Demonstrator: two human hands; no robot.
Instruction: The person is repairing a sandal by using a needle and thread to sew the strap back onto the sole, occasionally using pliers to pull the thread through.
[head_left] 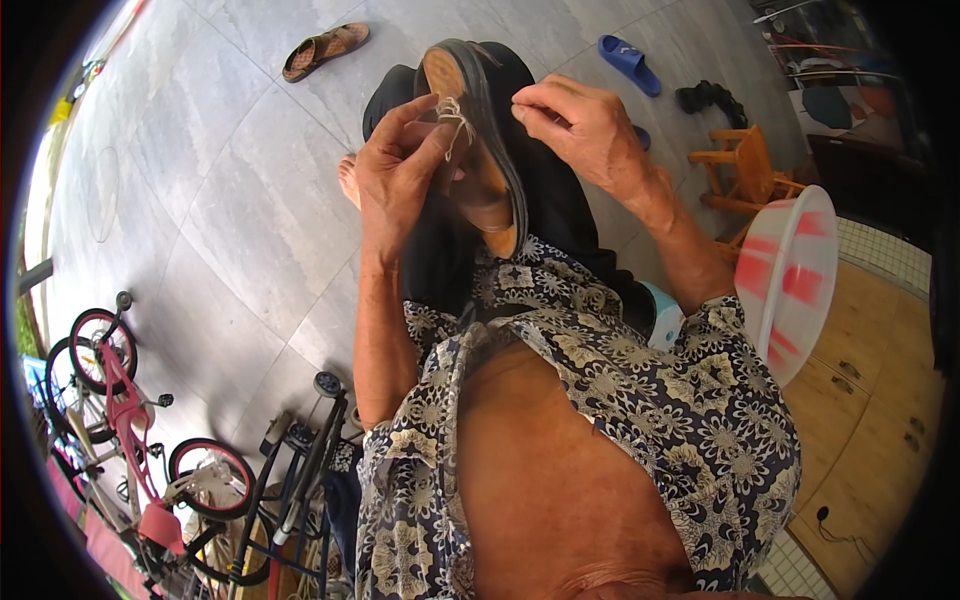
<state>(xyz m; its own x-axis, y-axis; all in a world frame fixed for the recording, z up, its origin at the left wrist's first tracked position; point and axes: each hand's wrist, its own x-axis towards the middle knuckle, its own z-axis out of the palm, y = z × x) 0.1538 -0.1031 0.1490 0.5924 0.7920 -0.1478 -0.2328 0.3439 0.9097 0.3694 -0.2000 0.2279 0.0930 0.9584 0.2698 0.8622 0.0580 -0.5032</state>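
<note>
**Up close: shoe and string between two hands**

Here, held upright over the lap: a worn shoe with a tan insole and dark grey rubber sole edge (478,130), toe end up, heel end down near the open patterned shirt (620,390). Wrapped round the shoe's left edge from behind: the left hand (400,165), thumb and forefinger pinched on a knot of pale twine (452,112) at the upper rim. Closed in a narrow pinch just right of the sole edge: the right hand (580,125), fingertips together on something too thin to make out, apart from the shoe itself. Plenty of bare grey tiled floor (230,200) to the left and ahead. Further off on it, a brown sandal (325,50) and a blue slipper (630,62). Crowding the right side: a small orange wooden stool (745,170) and a pink-and-white plastic basin (790,275). Parked at lower left, a pink child's bicycle (130,420).
</note>
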